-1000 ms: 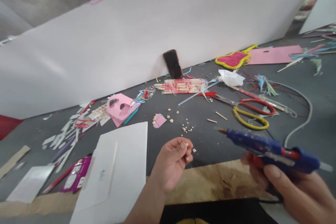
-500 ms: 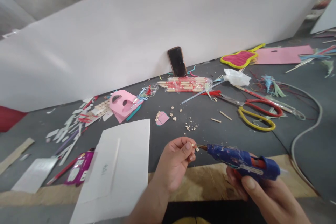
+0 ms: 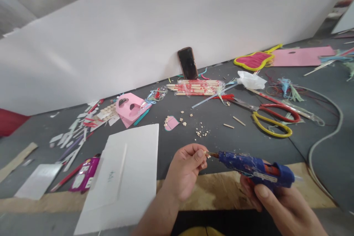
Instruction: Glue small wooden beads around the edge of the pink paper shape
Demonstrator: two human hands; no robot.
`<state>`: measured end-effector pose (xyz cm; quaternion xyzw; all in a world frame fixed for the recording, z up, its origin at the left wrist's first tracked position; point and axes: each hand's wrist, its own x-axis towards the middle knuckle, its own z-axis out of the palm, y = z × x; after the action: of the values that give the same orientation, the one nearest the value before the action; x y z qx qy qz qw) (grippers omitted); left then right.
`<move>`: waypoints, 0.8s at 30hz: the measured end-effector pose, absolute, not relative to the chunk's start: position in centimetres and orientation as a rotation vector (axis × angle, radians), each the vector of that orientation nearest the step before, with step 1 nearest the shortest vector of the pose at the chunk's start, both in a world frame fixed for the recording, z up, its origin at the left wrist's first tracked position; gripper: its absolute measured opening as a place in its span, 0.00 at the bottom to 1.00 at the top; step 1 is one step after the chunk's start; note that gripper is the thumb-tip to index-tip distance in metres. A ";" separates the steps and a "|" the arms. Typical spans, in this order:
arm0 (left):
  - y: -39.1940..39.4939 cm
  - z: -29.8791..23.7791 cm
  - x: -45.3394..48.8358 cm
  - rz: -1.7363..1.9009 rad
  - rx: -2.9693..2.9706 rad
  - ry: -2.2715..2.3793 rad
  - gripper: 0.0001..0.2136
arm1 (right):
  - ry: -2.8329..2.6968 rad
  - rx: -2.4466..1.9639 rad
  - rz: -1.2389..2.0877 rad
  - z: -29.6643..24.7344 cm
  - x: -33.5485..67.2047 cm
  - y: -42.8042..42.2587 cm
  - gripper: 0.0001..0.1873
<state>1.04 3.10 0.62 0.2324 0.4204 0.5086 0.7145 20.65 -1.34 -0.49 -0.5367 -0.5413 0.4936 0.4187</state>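
Note:
My right hand (image 3: 279,199) is wrapped round a blue hot glue gun (image 3: 256,167), its nozzle pointing left. Between thumb and fingertips my left hand (image 3: 188,171) pinches a small cream flower-like bead piece (image 3: 208,155), and the nozzle tip meets it or comes very close. Beyond the hands lie loose tiny beads (image 3: 201,132) and several finished bead clusters (image 3: 184,124). A small pink shape (image 3: 172,123) with a dark outline carries bead clusters along its left side.
Scissors (image 3: 272,120) with red and yellow handles lie to the right, near two short sticks (image 3: 229,126). A phone (image 3: 188,63) leans on the white partition (image 3: 155,25). White board (image 3: 138,177), a purple packet (image 3: 85,175) and scraps (image 3: 72,132) fill the left. A cable (image 3: 329,140) curves at right.
The left fingers and the glue gun nozzle are slightly closer together at the bead piece. Otherwise the view has shifted only slightly.

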 end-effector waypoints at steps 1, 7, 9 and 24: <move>3.1 0.6 1.1 1.127 0.519 0.929 0.11 | -1.358 -1.346 1.230 -0.5 20.7 -1.3 0.22; 3.2 0.8 1.2 1.126 0.512 0.942 0.11 | -1.306 -1.369 1.216 -0.6 20.7 -1.4 0.21; 3.2 0.8 1.2 1.126 0.518 0.943 0.11 | -1.306 -1.376 1.211 -0.5 20.7 -1.4 0.21; 3.1 0.5 1.0 1.160 0.541 0.978 0.10 | -1.548 -1.300 1.167 -0.9 21.6 -0.9 0.20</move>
<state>0.96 3.08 0.53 0.2420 0.4379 0.5193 0.6928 21.58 -0.86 -0.88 -0.5123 -0.6098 0.4599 0.3927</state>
